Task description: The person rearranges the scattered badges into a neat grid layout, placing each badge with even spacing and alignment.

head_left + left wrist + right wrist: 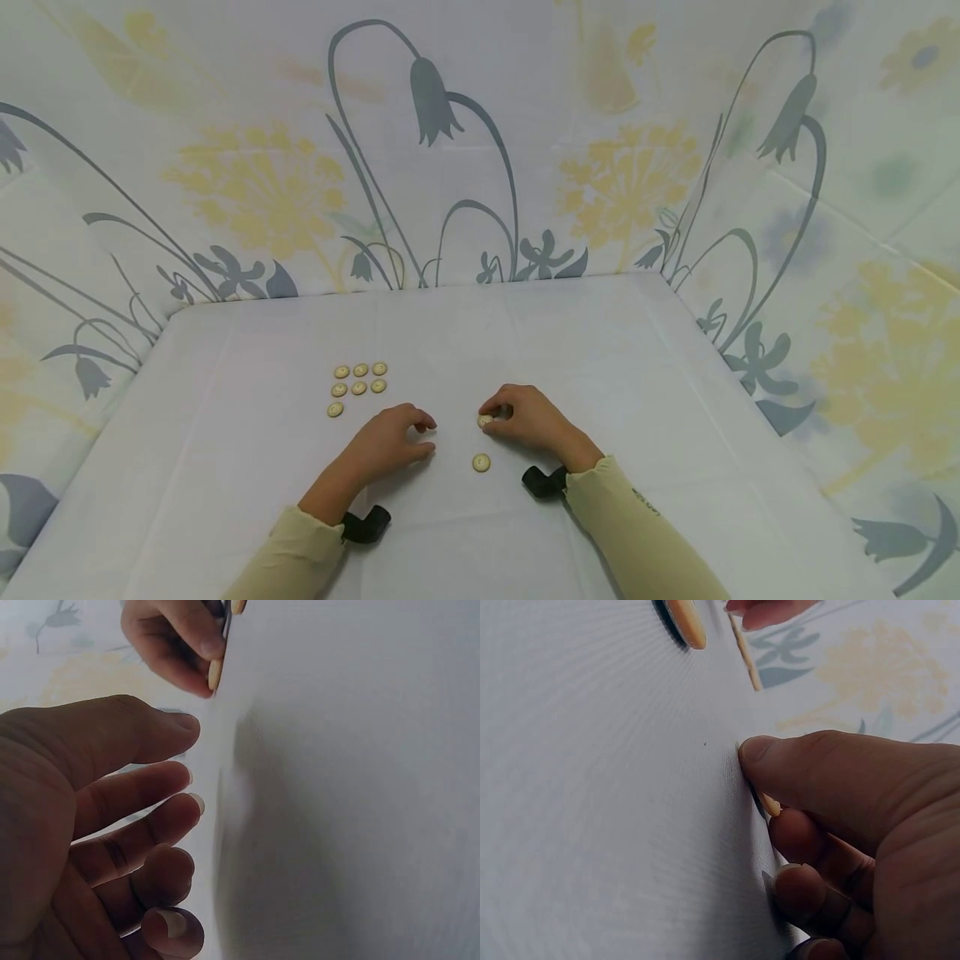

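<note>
My right hand (528,417) pinches a small round pale-yellow disc (484,422) between thumb and fingers, low against the white tabletop. In the right wrist view, the thumb and fingers cover most of this disc (771,805), leaving part of its tan edge visible. A second, loose disc (482,462) lies just nearer the front. To the left, my left hand (386,443) hovers over the cloth, thumb and fingers apart and loosely bent around nothing. Beyond it, several like discs (359,387) lie flat in two rows of three, with a single disc (335,409) below their left end.
A white cloth (450,542) covers the table. Flower-patterned fabric (465,183) rises along the back and both sides. Black wrist-camera mounts (367,525) stick out from both sleeves close to the table surface.
</note>
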The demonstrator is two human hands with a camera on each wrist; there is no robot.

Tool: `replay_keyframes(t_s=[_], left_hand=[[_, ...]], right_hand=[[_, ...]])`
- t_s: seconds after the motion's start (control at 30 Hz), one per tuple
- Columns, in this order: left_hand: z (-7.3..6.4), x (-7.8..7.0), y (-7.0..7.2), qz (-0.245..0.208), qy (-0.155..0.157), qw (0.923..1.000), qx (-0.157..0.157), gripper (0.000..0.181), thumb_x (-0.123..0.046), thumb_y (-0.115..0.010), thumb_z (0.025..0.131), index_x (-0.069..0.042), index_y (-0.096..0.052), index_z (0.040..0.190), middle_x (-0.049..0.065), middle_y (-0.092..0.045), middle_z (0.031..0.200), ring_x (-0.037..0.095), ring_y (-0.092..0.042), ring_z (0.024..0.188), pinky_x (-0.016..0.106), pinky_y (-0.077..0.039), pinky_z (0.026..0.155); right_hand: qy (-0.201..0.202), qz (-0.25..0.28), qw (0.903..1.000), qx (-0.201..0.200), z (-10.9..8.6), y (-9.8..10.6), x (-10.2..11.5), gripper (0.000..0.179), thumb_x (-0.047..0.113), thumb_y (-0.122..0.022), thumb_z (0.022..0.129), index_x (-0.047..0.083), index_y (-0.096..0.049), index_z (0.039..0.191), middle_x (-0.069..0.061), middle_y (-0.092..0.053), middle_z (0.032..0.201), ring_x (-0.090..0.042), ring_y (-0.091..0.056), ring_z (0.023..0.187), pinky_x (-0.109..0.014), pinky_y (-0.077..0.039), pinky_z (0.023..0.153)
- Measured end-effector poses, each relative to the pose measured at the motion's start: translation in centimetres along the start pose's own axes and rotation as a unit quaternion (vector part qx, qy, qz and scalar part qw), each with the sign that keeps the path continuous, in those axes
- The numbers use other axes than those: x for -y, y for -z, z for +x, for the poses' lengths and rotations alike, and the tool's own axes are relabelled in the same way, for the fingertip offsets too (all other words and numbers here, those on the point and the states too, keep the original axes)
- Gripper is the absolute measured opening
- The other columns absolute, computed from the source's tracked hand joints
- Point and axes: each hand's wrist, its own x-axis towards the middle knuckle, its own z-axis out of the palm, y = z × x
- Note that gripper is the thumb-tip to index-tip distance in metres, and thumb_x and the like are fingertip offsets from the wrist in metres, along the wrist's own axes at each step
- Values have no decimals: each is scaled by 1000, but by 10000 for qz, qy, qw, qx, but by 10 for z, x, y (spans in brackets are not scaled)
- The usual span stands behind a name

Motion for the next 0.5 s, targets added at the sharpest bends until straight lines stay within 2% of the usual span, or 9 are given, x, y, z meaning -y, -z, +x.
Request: replay_keyframes(t_s=[0.27, 0.5], left_hand=[[0, -8, -4, -38, -212, 9998, 3, 20, -22, -75, 83, -16, -70, 101, -6, -62, 93, 13, -58, 89, 38, -48, 84], [1, -13, -10, -2, -418, 9990, 135, 21, -21, -74, 83, -14, -70, 102, -4, -62, 93, 15, -58, 89, 39, -49, 84]], right_hand=[[80, -45, 9999, -72, 1, 0, -1, 18, 25, -75, 83, 24, -75, 100, 15, -65, 90, -5, -53, 77, -23, -44, 71], [64, -57, 9999, -54, 2, -1, -3, 18, 26, -75, 83, 24, -75, 101, 15, -65, 90, -5, -52, 76, -22, -44, 70]])
